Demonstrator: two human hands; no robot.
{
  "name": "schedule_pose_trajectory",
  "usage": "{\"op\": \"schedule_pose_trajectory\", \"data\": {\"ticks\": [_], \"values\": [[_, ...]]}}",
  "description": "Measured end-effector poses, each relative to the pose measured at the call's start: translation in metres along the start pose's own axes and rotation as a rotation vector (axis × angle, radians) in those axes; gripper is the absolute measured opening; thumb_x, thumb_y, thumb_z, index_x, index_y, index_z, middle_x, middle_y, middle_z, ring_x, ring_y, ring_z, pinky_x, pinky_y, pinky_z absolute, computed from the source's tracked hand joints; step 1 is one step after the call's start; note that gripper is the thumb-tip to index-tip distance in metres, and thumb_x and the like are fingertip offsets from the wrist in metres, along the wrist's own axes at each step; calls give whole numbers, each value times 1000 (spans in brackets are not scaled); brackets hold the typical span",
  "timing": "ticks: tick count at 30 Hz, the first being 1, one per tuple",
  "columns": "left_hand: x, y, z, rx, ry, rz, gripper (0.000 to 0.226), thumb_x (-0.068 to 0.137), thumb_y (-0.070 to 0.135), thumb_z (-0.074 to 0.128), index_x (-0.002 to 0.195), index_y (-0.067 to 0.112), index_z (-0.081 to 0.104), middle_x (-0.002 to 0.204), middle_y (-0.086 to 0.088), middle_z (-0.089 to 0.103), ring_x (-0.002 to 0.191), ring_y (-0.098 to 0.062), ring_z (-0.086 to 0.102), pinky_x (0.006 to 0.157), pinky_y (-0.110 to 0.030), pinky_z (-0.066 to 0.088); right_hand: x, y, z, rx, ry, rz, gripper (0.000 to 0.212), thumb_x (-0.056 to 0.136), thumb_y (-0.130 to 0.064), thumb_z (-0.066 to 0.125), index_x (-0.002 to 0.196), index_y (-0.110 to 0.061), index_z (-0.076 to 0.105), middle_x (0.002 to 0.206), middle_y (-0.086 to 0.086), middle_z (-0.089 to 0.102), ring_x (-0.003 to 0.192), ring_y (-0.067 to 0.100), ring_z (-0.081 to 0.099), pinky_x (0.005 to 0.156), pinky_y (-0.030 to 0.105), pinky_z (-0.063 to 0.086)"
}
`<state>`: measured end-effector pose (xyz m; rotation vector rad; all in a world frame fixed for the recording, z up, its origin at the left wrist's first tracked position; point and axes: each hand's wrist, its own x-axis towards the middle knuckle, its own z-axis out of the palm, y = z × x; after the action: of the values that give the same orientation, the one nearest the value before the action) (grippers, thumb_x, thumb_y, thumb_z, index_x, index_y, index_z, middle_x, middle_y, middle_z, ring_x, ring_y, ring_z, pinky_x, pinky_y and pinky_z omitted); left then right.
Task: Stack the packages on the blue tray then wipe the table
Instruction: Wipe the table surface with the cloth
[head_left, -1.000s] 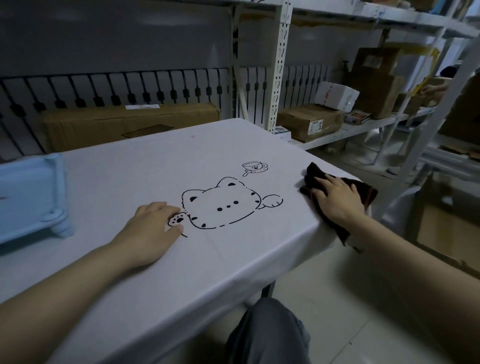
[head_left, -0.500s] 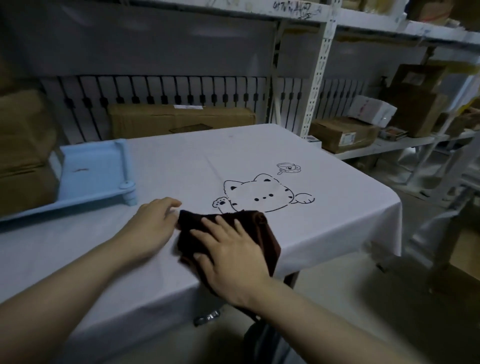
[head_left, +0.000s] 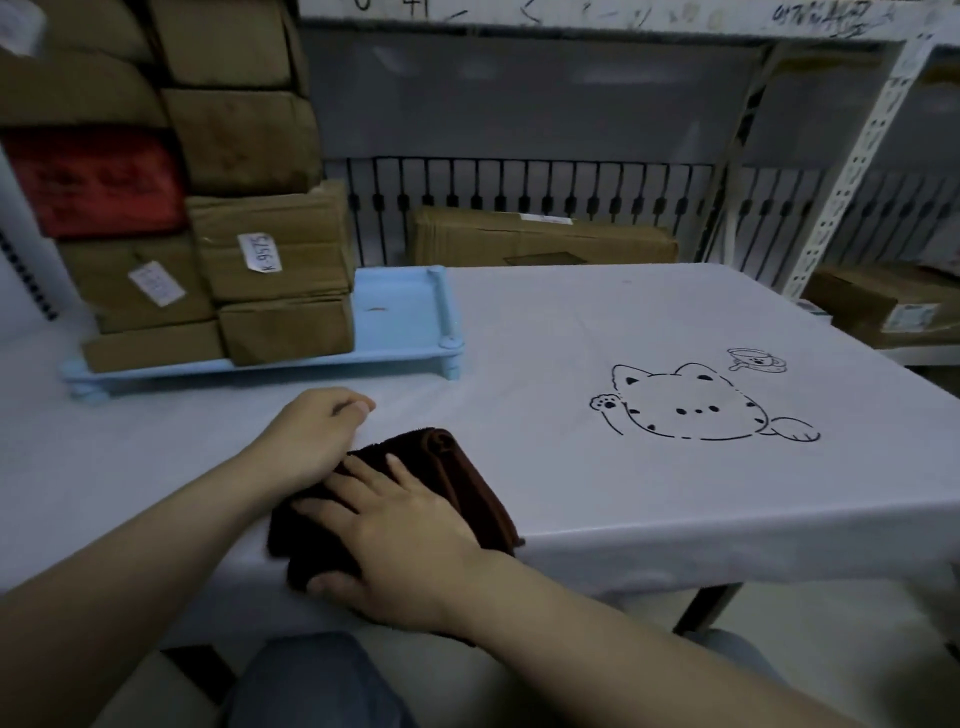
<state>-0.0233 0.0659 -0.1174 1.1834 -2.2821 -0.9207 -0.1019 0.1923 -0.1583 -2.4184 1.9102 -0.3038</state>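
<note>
The packages (head_left: 218, 218) already stand stacked on the blue tray (head_left: 400, 306) at ten o'clock on the desk (head_left: 597, 322), so I judge only the wiping is left. My right hand (head_left: 395, 540) presses the brown cloth (head_left: 457, 467) flat at the near edge, fingers spread straight. My left hand (head_left: 311, 431) rests beside it, loosely curled, holding nothing.

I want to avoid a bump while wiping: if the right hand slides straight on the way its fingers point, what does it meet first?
Most likely the left hand: the right hand on the cloth points up-left, fingertips almost at that wrist. Beyond lies the blue tray.
</note>
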Motion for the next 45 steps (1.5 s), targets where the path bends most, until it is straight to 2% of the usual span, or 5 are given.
{"op": "schedule_pose_trajectory", "data": {"ticks": [8,22,27,32,45], "values": [[-16,8,-6,-383,-5,-85,28,103,18,43,107,9,70,111,-7,71,108,-20,65,107,-33,44,-64,29,-30,319,-15,-179,69,78,7,57,140,-22,55,156,-3,41,148,12,28,123,30,12],[-20,106,56,-1065,-577,-163,55,90,42,56,128,3,62,128,-19,65,120,-31,62,104,-46,47,-112,95,-122,1882,452,817,41,87,-29,55,68,-1,77,72,14,74,57,25,71,54,30,59],[-2,131,69,-927,-404,-200,24,99,9,52,118,6,65,111,-14,72,100,-27,67,88,-41,55,-110,133,-145,1623,465,881,33,96,-31,55,91,-6,77,92,13,73,73,25,71,64,33,60],[19,116,82,-587,-265,-256,26,98,17,57,124,12,57,122,-10,59,98,-25,61,101,-41,50,-113,196,-127,362,507,1050,67,98,-33,54,155,-12,25,156,15,35,141,31,35,113,45,35],[37,105,63,-144,119,120,21,98,12,53,112,13,68,109,0,63,101,-14,54,89,-23,36,-25,95,-24,-83,-66,430,75,90,-76,26,156,-40,14,166,9,7,151,38,-1,117,62,-5]]}}
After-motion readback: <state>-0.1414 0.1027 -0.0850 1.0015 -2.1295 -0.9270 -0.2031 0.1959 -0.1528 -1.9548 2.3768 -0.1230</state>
